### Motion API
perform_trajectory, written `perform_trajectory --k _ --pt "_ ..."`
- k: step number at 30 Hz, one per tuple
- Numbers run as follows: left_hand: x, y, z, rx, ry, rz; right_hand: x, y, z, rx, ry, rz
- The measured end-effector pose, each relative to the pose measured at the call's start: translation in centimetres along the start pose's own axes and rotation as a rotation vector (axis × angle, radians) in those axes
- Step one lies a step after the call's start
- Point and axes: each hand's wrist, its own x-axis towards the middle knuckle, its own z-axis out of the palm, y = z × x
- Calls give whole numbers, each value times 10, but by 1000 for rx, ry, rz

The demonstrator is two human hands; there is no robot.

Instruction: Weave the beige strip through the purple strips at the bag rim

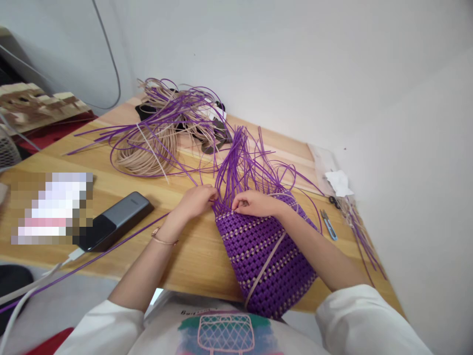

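A purple woven bag (266, 261) with beige rows lies tilted at the table's front edge, its lower part against my shirt. Loose purple strands (236, 158) fan out from its upper edge. My left hand (200, 199) is at the upper left corner, fingers pinched on a purple strand. At the woven edge, just right of it, my right hand (254, 203) is closed with thumb and finger together among the strands. The exact strand in each pinch is partly hidden by the fingers. A beige strip (266, 266) runs across the bag's face.
Beige cord coils (148, 153) and tangled purple strands lie at the back left. A grey power bank (118, 219) with a white cable (55, 268) is at left, next to a blurred-out bright object (53, 207). Blue snips (328, 226) lie at right, near a strand bundle (364, 239).
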Motion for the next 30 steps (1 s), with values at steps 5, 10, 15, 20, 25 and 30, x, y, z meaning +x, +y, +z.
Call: perform_trajectory --k 5,10,15,20,25,30 --pt "-3 17 -1 -404 10 92 -16 -2 -7 -315 178 -161" --pt "1 29 5 -618 -87 193 -14 3 -9 -495 232 -215" --pt "3 24 11 -767 -130 129 -14 18 -15 -443 448 57" --pt "2 25 12 -872 -173 42 -18 22 -24 -510 445 413" --pt "0 30 13 -1042 -188 -35 -17 10 -22 -404 384 533" --pt "0 30 15 -1074 -162 -49 -1 5 -10 13 167 443"
